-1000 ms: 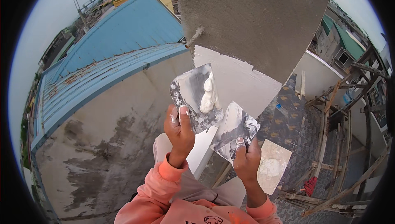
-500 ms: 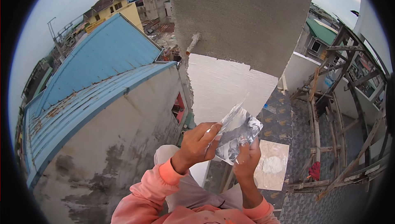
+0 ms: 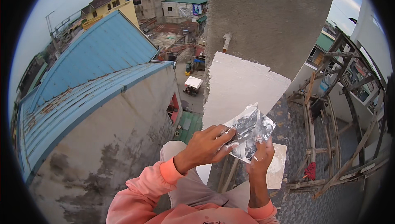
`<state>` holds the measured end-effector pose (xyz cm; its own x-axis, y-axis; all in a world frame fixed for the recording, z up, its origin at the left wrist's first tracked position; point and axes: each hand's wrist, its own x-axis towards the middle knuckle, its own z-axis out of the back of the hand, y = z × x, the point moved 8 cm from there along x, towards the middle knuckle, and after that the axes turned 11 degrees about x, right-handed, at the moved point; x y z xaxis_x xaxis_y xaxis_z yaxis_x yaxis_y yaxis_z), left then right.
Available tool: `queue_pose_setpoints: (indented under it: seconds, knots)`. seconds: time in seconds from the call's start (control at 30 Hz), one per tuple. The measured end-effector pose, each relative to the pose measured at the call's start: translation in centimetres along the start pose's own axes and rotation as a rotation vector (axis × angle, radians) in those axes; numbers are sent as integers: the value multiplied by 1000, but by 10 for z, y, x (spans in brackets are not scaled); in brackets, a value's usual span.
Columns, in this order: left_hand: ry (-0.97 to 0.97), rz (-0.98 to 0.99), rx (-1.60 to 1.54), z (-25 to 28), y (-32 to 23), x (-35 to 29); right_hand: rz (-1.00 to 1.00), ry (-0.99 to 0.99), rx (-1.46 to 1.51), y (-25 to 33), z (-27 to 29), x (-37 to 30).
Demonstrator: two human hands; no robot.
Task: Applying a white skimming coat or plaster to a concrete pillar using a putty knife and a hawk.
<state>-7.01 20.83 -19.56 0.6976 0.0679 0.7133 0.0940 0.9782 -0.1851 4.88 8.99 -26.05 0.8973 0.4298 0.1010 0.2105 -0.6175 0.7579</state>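
My left hand (image 3: pixel 204 145) grips a thin metal putty scraper (image 3: pixel 242 120), its blade streaked with white paste. A second metal putty scraper (image 3: pixel 267 126), also smeared white, sits in my right hand (image 3: pixel 261 159), with the thumb pressed on its face. The two blades overlap, their shiny faces close together; I cannot tell exactly where they touch. White paste coats several fingertips. Just beyond the blades is the wall's white-coated lower part (image 3: pixel 242 82), under bare grey cement (image 3: pixel 267 22).
A short pipe stub (image 3: pixel 226 42) sticks out of the cement. A pale square tile (image 3: pixel 276 166) lies below my right hand. Wooden scaffolding (image 3: pixel 312 129) stands to the right. At left are a blue metal roof (image 3: pixel 94 51) and a drop to the street (image 3: pixel 187 67).
My view has swung left, showing more street. The two scrapers have turned against each other; the left blade now lies flatter across the right one.
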Motion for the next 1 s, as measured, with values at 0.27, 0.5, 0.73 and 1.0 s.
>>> queue_pose_setpoints:
  seconds: [0.27, 0.5, 0.73, 1.0]
  knots:
    - [251, -25, -211, 5, 17, -15, -34, 39, 60, -4, -10, 3]
    - [305, -12, -148, -3, 27, -25, -127, 52, 189, -18, -18, 0]
    - [258, -70, -39, -10, 33, -29, -145, -71, 280, -28, -4, -1]
    - [83, -25, -68, 8, 38, -26, -168, -187, 333, -31, -13, -5]
